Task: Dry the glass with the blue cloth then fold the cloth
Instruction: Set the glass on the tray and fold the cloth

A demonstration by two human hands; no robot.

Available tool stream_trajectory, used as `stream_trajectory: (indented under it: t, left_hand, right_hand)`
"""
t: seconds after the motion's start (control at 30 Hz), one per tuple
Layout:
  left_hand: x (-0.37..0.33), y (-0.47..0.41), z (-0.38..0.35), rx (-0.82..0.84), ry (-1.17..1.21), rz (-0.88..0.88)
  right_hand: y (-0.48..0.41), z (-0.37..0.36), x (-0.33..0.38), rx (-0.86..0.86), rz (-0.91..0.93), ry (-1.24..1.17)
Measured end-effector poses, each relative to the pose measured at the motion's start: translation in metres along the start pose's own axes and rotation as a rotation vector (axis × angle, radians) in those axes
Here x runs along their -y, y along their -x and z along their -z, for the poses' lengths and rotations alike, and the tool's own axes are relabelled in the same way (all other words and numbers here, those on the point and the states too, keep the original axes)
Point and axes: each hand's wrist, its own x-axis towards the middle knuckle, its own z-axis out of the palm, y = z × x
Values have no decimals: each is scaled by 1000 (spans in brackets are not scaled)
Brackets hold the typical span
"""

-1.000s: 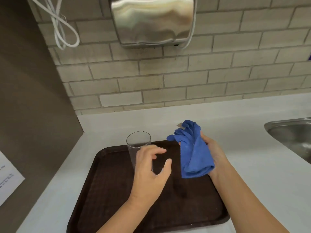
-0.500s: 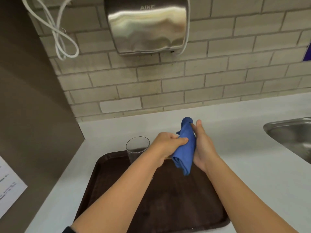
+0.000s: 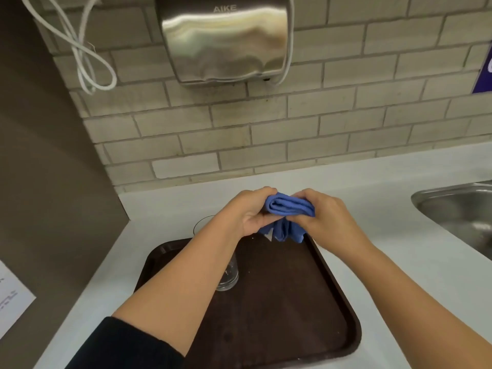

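Note:
The blue cloth (image 3: 288, 209) is bunched in folds and held in the air above the far edge of the brown tray (image 3: 292, 310). My left hand (image 3: 250, 211) grips its left end and my right hand (image 3: 323, 217) grips its right end; loose corners hang down between them. The clear glass (image 3: 227, 278) stands upright on the tray's far left part, mostly hidden behind my left forearm, touched by neither hand.
The tray lies on a white counter (image 3: 399, 262) against a brick wall. A steel sink (image 3: 458, 211) is at the right. A metal hand dryer (image 3: 226, 41) hangs on the wall above, with a white cable (image 3: 87, 57) to its left. A brown panel (image 3: 48, 169) borders the left.
My left hand left the glass and took hold of the cloth. Both hands rose and now hold the cloth horizontally between them, farther from me.

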Motion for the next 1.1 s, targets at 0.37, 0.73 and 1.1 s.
stream_trajectory:
  t: [0.37, 0.73, 1.1]
  left_hand:
    - [-15, 18, 13, 314, -694, -347]
    - [-7, 7, 1, 292, -625, -482]
    - [-29, 8, -8, 98, -718, -634]
  right_hand:
    - [-20, 62, 8, 571, -163, -174]
    - [-26, 71, 13, 492, -268, -191]
    - [-43, 69, 35, 262, -94, 262]
